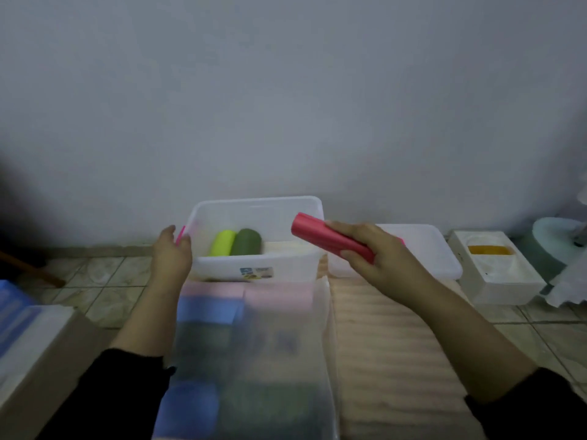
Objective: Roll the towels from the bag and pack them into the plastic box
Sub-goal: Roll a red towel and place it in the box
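One clear bag [254, 360] of folded towels in front, one plastic box [257, 262] holding two rolled towels, light green [223, 243] and dark green [246, 242]; right hand [378, 252] curled round one red roll [330, 237] above the box's right edge, left hand [171, 252] gripping its left rim.

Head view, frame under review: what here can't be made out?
- Clear bag: motion blur and its film smear the folded towels inside; their count is unclear.
- Plastic box label: too small and blurred to read.
- Box floor at right: hidden by the red towel roll in the right hand.
- Left hand at the box's pink latch: grip unclear.
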